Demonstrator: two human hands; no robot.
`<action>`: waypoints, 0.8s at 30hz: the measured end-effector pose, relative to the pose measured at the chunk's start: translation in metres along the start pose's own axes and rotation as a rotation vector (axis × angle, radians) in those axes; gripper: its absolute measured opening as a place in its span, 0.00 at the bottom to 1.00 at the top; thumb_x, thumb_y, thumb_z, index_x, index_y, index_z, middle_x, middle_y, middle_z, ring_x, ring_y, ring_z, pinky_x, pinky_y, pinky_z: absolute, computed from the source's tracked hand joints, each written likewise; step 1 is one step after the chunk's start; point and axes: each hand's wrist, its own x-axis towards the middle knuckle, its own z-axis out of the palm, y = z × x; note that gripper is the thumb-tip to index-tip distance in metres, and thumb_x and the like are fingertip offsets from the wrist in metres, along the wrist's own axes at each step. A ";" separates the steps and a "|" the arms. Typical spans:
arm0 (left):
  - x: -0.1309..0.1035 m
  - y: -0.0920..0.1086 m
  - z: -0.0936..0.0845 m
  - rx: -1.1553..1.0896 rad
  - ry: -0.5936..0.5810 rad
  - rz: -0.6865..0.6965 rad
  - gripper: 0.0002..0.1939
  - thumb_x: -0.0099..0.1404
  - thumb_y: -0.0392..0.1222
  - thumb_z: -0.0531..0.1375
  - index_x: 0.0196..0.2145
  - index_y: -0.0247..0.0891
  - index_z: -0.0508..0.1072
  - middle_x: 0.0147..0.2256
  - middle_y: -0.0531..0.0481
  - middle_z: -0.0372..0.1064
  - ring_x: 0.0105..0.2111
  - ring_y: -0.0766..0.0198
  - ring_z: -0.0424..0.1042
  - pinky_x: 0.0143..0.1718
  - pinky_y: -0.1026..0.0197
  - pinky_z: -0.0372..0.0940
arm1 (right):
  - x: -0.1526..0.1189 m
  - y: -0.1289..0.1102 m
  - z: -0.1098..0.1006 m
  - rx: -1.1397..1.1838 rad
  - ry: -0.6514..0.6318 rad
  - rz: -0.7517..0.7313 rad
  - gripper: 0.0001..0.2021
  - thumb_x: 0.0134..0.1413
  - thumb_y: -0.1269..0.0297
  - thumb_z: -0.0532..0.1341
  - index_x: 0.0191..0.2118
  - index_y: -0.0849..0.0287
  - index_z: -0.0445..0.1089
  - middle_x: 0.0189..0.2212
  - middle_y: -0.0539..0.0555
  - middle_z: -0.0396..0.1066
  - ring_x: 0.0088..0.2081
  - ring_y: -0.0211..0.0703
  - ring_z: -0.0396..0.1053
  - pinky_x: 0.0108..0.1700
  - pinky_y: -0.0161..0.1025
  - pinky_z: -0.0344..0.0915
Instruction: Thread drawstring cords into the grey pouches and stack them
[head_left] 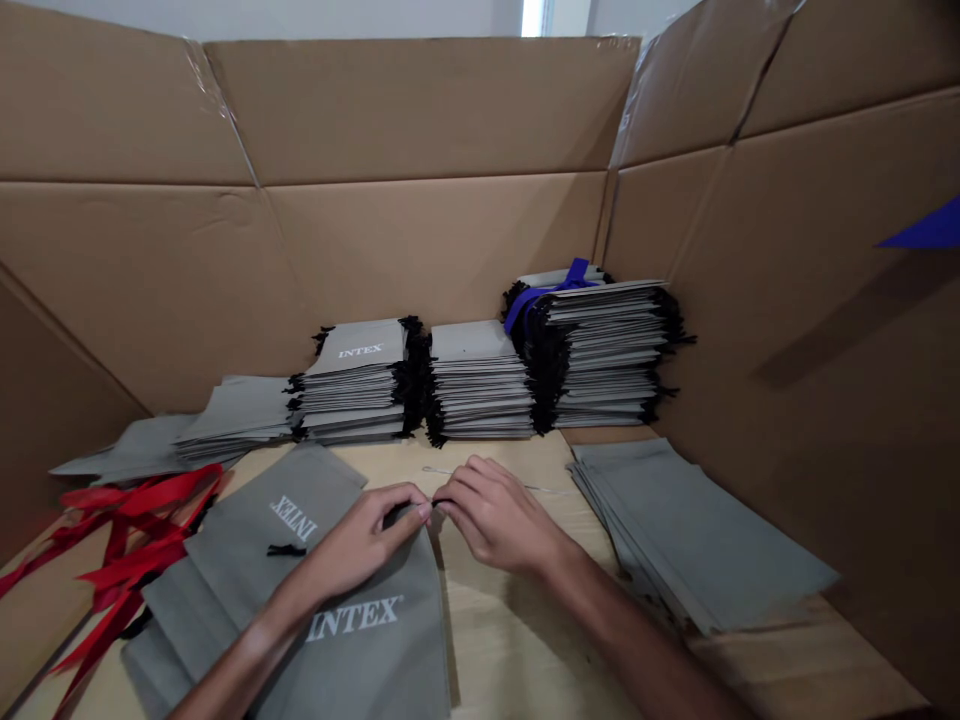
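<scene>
My left hand (375, 525) pinches the top corner of a grey drawstring bag (375, 660) printed INTEX. My right hand (495, 512) is closed on a short black cord (441, 502) at that same corner, its fingertips almost touching those of the left. Behind my right hand lies a thin metal wire (551, 490) with a looped end, partly covered by the hand. Under my left forearm, more grey bags (259, 510) are fanned out, and a black cord end (286, 550) rests on one of them.
Neat stacks of grey bags with black cords (480, 390) stand along the cardboard wall (435, 240). The tallest stack (607, 350) carries a blue ribbon (529, 305). Red ribbons (150, 510) lie at left, flat grey bags (705, 530) at right.
</scene>
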 end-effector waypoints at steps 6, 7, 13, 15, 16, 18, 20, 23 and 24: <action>-0.001 0.006 -0.001 -0.119 -0.012 -0.022 0.21 0.74 0.60 0.59 0.36 0.40 0.78 0.35 0.52 0.76 0.38 0.58 0.70 0.43 0.61 0.63 | 0.000 -0.001 0.006 -0.080 0.042 -0.078 0.09 0.74 0.65 0.59 0.48 0.60 0.76 0.38 0.57 0.78 0.41 0.51 0.70 0.43 0.47 0.66; -0.002 0.007 -0.001 -0.133 -0.007 -0.026 0.21 0.74 0.60 0.59 0.35 0.40 0.78 0.34 0.52 0.76 0.38 0.58 0.70 0.43 0.61 0.63 | 0.000 -0.001 0.006 -0.093 0.057 -0.086 0.09 0.75 0.66 0.58 0.48 0.59 0.76 0.37 0.57 0.78 0.40 0.51 0.70 0.42 0.47 0.66; -0.001 0.013 -0.004 -0.215 0.017 -0.038 0.22 0.71 0.62 0.60 0.30 0.40 0.73 0.30 0.53 0.70 0.35 0.59 0.67 0.41 0.60 0.63 | 0.000 0.000 0.009 -0.123 0.142 -0.083 0.10 0.76 0.68 0.57 0.52 0.61 0.75 0.39 0.58 0.81 0.41 0.51 0.71 0.43 0.47 0.67; -0.001 0.011 -0.005 -0.239 0.044 -0.036 0.22 0.71 0.61 0.60 0.30 0.40 0.73 0.30 0.54 0.68 0.35 0.59 0.66 0.41 0.61 0.62 | 0.001 -0.001 0.012 -0.102 0.156 -0.048 0.10 0.76 0.69 0.57 0.51 0.60 0.75 0.39 0.58 0.81 0.41 0.51 0.71 0.43 0.47 0.67; -0.001 0.010 -0.006 -0.246 0.060 -0.037 0.22 0.71 0.60 0.60 0.30 0.40 0.73 0.30 0.54 0.68 0.35 0.59 0.65 0.40 0.61 0.61 | 0.001 -0.002 0.014 -0.090 0.161 -0.026 0.10 0.76 0.69 0.56 0.49 0.60 0.75 0.39 0.57 0.80 0.41 0.51 0.71 0.44 0.47 0.67; -0.001 0.006 -0.006 -0.260 0.089 -0.042 0.22 0.72 0.60 0.60 0.30 0.40 0.73 0.30 0.54 0.67 0.35 0.59 0.64 0.39 0.61 0.60 | 0.002 -0.004 0.018 -0.079 0.162 0.009 0.10 0.75 0.70 0.55 0.48 0.60 0.75 0.38 0.57 0.80 0.40 0.51 0.71 0.43 0.47 0.67; -0.001 0.003 -0.006 -0.277 0.107 -0.048 0.21 0.72 0.60 0.61 0.30 0.40 0.74 0.30 0.53 0.67 0.35 0.59 0.64 0.39 0.61 0.58 | 0.003 -0.007 0.020 -0.097 0.158 0.023 0.11 0.75 0.70 0.54 0.46 0.60 0.75 0.37 0.58 0.79 0.39 0.51 0.70 0.43 0.47 0.66; -0.001 0.000 -0.006 -0.305 0.105 -0.058 0.21 0.71 0.59 0.62 0.30 0.40 0.76 0.30 0.54 0.67 0.35 0.60 0.63 0.39 0.62 0.58 | 0.004 -0.009 0.019 -0.149 0.151 0.040 0.11 0.75 0.69 0.53 0.45 0.59 0.74 0.37 0.58 0.78 0.39 0.52 0.69 0.43 0.48 0.64; -0.001 0.000 -0.005 -0.317 0.100 -0.063 0.21 0.71 0.59 0.62 0.31 0.39 0.76 0.30 0.54 0.67 0.35 0.60 0.64 0.39 0.62 0.57 | 0.004 -0.009 0.019 -0.160 0.155 0.049 0.11 0.75 0.68 0.53 0.45 0.59 0.74 0.37 0.58 0.78 0.39 0.52 0.69 0.43 0.48 0.63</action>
